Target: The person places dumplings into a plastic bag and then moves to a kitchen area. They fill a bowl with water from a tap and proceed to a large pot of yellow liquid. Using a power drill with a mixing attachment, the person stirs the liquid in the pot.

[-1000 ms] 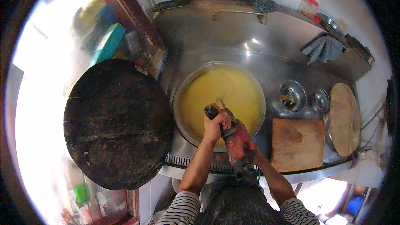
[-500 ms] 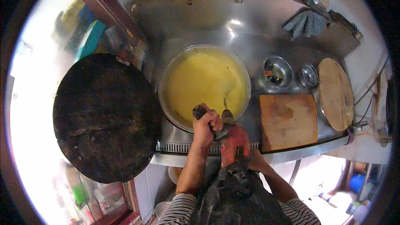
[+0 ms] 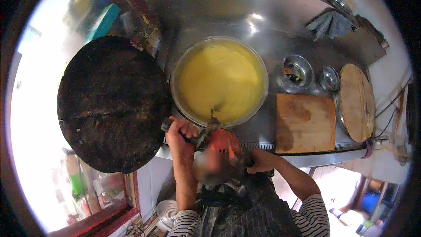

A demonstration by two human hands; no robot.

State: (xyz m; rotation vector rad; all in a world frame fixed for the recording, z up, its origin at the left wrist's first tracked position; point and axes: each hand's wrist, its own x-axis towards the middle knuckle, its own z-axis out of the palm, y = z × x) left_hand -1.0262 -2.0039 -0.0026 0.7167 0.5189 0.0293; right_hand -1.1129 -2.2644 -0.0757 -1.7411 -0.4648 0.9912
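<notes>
A red power drill [image 3: 224, 141] lies across the near rim of a large round metal pot [image 3: 265, 88]. Its dark front end points into the thick yellow batter [image 3: 219, 74], where the thin mixing rod dips under the surface. My left hand [image 3: 180, 135] is closed around the drill's dark side handle, left of the pot's near edge. At the drill's rear, right of its body, my right hand [image 3: 262, 161] is wrapped around the back grip; some of its fingers are hidden. Swirl marks show in the batter. A blurred patch covers part of the drill.
A big dark round board [image 3: 114, 105] stands close on the left. Right of the pot are a square wooden board [image 3: 305, 123], a metal bowl with scraps [image 3: 298, 71], a smaller bowl [image 3: 329, 78] and a round wooden board [image 3: 356, 103]. A grey cloth [image 3: 330, 24] hangs behind.
The drill and both hands have swung left and toward me. The mixing rod has shifted from the pot's right side to its near left-middle. Both hands keep their hold.
</notes>
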